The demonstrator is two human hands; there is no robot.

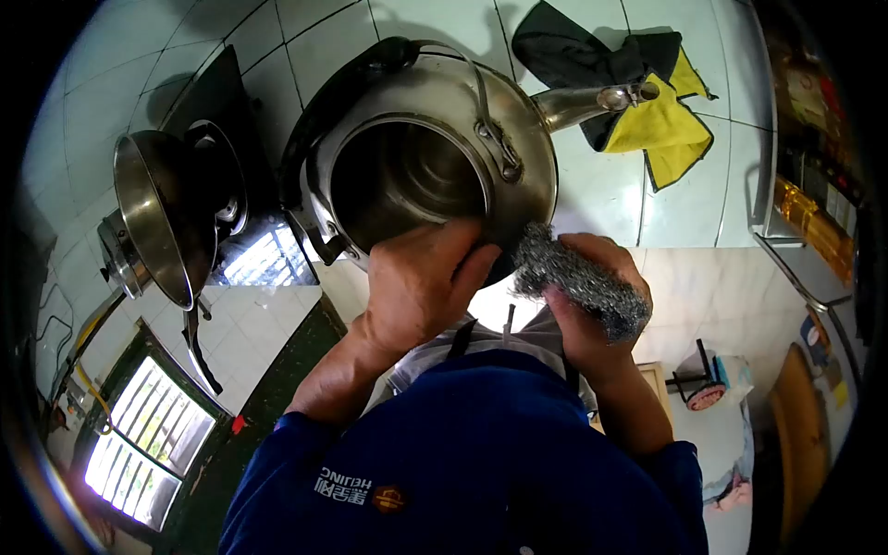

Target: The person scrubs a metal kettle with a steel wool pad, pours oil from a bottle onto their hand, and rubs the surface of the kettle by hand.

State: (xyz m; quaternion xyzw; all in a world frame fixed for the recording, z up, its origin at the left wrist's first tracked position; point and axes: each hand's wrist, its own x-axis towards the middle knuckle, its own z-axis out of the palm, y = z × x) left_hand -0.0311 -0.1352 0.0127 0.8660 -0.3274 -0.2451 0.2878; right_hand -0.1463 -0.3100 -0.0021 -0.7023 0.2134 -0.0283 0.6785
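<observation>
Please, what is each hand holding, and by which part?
Left hand: silver metal kettle, by its rim. Right hand: grey wire scourer, around its middle.

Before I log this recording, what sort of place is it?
Most likely a kitchen: a large metal kettle, a metal pan with a handle and a white-tiled counter are in view.

Big metal kettle [518, 102] on the white-tiled counter [601, 208], wide mouth facing the worker. Left hand [421, 282] at its rim. Right hand [585, 338] grips steel wool [583, 285] close by the kettle's wall (touching or not, I can't tell from here). Black-and-yellow cloth [661, 125] by the spout [583, 104]; metal pan [162, 208] off left.
</observation>
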